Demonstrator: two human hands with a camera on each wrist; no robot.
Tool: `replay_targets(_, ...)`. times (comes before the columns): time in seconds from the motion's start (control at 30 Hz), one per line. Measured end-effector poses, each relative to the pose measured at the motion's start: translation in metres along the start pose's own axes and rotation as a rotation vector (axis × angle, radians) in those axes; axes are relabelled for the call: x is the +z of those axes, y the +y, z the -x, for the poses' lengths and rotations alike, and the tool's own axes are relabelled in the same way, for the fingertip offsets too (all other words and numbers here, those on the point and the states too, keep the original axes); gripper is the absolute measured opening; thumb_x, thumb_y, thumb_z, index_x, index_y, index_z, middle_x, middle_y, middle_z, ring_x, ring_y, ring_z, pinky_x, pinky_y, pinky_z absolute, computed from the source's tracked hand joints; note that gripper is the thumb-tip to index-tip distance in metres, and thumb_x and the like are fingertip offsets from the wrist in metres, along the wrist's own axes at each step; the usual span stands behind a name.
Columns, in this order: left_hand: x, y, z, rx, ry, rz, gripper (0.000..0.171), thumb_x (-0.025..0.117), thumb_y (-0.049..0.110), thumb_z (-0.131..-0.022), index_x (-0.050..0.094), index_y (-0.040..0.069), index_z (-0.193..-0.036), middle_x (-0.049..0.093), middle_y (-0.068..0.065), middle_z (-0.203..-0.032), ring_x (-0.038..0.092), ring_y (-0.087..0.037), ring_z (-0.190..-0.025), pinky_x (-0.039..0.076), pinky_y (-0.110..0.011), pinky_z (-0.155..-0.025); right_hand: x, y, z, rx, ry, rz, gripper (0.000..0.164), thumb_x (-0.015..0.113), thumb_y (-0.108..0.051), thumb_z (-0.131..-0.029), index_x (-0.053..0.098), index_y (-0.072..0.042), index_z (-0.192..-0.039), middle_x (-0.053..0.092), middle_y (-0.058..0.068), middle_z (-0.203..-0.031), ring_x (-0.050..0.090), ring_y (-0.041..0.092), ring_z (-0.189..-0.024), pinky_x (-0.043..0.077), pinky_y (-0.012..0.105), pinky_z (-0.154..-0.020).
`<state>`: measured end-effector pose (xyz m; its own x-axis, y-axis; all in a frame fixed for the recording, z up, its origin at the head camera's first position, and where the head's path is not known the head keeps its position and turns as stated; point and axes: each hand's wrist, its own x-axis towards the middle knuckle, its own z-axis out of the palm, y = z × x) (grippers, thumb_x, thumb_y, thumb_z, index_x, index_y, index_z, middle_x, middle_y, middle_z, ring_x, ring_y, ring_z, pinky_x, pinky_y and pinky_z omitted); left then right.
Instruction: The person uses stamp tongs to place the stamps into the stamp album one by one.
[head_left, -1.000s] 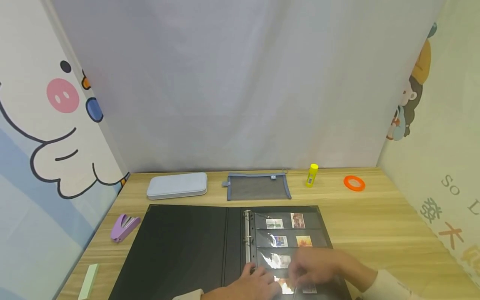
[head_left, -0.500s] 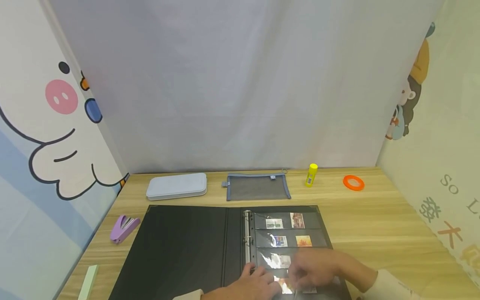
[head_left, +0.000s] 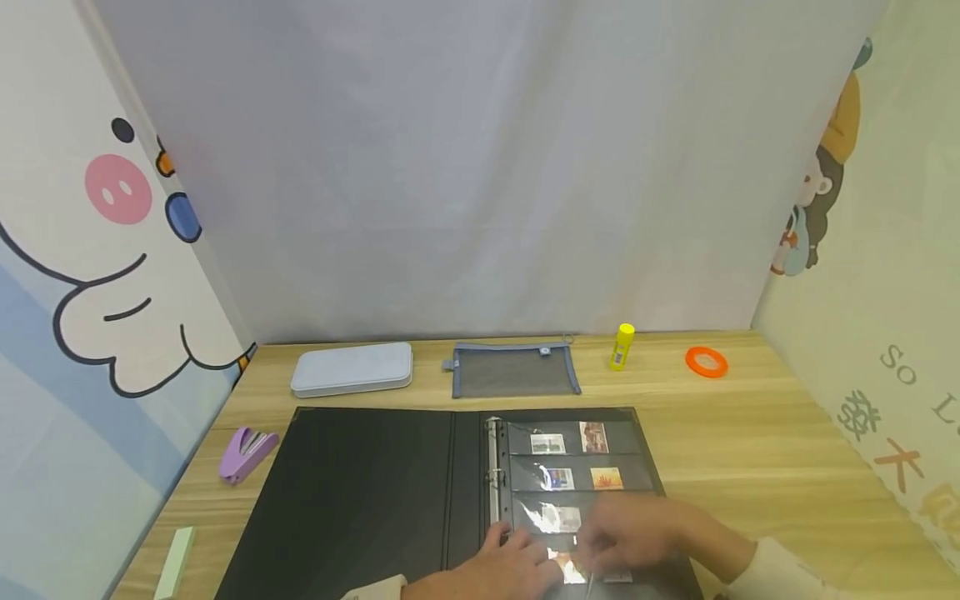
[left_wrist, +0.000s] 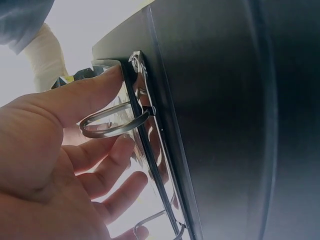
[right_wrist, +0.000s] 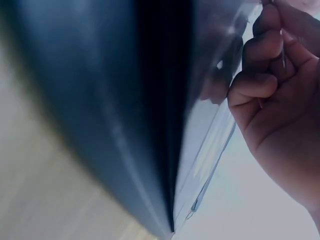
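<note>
A black ring-binder stamp album (head_left: 360,492) lies spread on the table, with a clear pocket page (head_left: 633,475) on its right side. Stamps (head_left: 606,478) sit in the page's rows of pockets. My left hand (head_left: 504,573) rests on the lower page by the spine, fingers apart. In the left wrist view, its thumb lies along the page edge beside a metal binder ring (left_wrist: 107,132). My right hand (head_left: 626,533) is over the lower right pockets, fingers curled round slim metal tweezers (right_wrist: 283,56). Their tip points down toward the bottom row; the hand hides part of that row.
Behind the album are a pale pencil case (head_left: 352,369), a grey mesh zip pouch (head_left: 516,372), a yellow glue stick (head_left: 622,347) and an orange ring (head_left: 707,362). To the left lie a purple stapler (head_left: 246,454) and a pale green bar (head_left: 175,562).
The view has shifted very slightly. Both hands keep practically the same places on the page, and the album and other items stay put.
</note>
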<state>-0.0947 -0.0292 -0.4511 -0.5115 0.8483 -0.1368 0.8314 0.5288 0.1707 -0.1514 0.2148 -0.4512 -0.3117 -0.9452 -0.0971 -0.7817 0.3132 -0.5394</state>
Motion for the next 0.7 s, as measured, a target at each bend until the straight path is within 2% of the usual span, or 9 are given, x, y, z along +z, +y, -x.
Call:
replay_targets(0.3, -0.001, 0.001, 0.001, 0.006, 0.028, -0.03, 0.033, 0.046, 0.055, -0.092, 0.056, 0.026, -0.107, 0.054, 0.014, -0.103, 0.045, -0.008, -0.108, 0.038, -0.045, -0.088, 0.001, 0.0, -0.005, -0.027, -0.022, 0.057, 0.009, 0.061, -0.011, -0.082, 0.067, -0.017, -0.077, 0.063, -0.012, -0.067, 0.038, -0.019, -0.063, 0.037, 0.001, -0.058)
replay_targets(0.47, -0.001, 0.0, 0.002, 0.007, 0.029, -0.021, 0.034, 0.046, 0.055, -0.092, 0.056, 0.026, -0.107, 0.053, 0.015, -0.101, 0.045, -0.007, -0.107, 0.039, -0.046, -0.089, -0.005, 0.01, 0.003, 0.024, 0.003, -0.017, 0.008, 0.061, -0.013, -0.084, 0.068, -0.018, -0.082, 0.064, -0.013, -0.072, 0.046, -0.016, -0.067, 0.041, 0.005, -0.061)
replay_targets(0.6, 0.0, 0.0, 0.002, 0.011, 0.023, -0.015, 0.031, 0.046, 0.053, -0.092, 0.055, 0.027, -0.106, 0.052, 0.015, -0.102, 0.044, -0.007, -0.107, 0.038, -0.045, -0.089, -0.021, 0.02, 0.018, 0.144, 0.141, -0.022, 0.007, 0.062, -0.017, -0.088, 0.068, -0.02, -0.089, 0.066, -0.015, -0.077, 0.051, -0.011, -0.068, 0.045, 0.012, -0.064)
replay_targets(0.7, 0.0, 0.0, 0.002, 0.017, 0.025, -0.026, 0.03, 0.046, 0.053, -0.092, 0.056, 0.027, -0.106, 0.052, 0.015, -0.102, 0.044, -0.006, -0.106, 0.038, -0.043, -0.087, -0.036, 0.032, 0.034, 0.3, 0.284, 0.019, 0.011, 0.061, -0.019, -0.091, 0.069, -0.017, -0.098, 0.07, -0.011, -0.086, 0.058, -0.004, -0.073, 0.049, 0.02, -0.067)
